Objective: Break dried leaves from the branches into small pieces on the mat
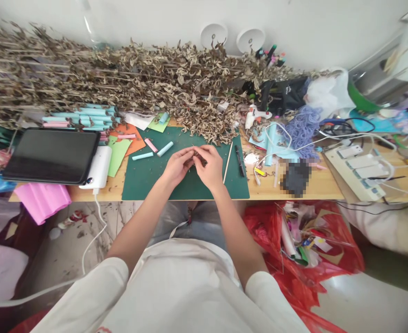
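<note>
Both my hands meet over the dark green cutting mat on the wooden table. My left hand and my right hand are closed in a pinch on a thin dry brown twig held between them. A long heap of dried leafy branches lies along the back of the table just beyond my fingers. A thin wooden stick and a black pen lie on the mat to the right of my right hand.
A black tablet and white power bank sit at left, near rolled pastel paper tubes. At right are a glue gun, purple yarn and a power strip. A red bag of scraps lies below.
</note>
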The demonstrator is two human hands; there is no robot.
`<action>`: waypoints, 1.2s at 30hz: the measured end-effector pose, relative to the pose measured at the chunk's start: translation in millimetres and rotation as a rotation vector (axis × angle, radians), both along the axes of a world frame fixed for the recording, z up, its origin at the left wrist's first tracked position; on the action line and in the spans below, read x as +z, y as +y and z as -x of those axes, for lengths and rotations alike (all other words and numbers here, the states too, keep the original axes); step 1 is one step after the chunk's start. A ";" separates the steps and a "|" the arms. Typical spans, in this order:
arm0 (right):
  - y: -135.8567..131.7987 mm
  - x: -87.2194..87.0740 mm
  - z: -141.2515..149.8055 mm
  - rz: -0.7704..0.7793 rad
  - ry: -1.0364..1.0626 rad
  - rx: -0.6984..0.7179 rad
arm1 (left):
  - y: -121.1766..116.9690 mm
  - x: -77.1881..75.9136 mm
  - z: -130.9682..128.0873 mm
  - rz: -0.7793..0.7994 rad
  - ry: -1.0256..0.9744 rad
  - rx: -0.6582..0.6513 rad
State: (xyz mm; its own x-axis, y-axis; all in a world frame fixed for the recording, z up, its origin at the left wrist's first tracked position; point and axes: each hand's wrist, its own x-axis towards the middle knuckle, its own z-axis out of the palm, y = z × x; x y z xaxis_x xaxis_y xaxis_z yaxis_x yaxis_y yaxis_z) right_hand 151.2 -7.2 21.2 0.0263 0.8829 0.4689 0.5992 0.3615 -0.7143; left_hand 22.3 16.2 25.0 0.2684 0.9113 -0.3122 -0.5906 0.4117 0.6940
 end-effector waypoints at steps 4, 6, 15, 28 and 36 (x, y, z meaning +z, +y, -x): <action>-10.3 2.9 2.5 -0.021 -0.032 -0.031 | 2.9 1.2 0.2 0.066 -0.027 0.075; -14.3 1.4 7.8 0.015 -0.088 0.005 | 3.9 1.9 -0.7 0.064 -0.024 0.087; -12.1 1.5 7.6 0.078 0.032 -0.003 | 1.9 3.0 0.1 0.023 0.061 0.078; -8.4 7.0 -3.2 0.053 0.164 -0.031 | -4.9 5.2 2.4 -0.082 0.118 -0.007; -9.0 5.4 -3.3 0.023 0.155 -0.119 | -6.3 1.7 3.4 -0.141 0.200 0.000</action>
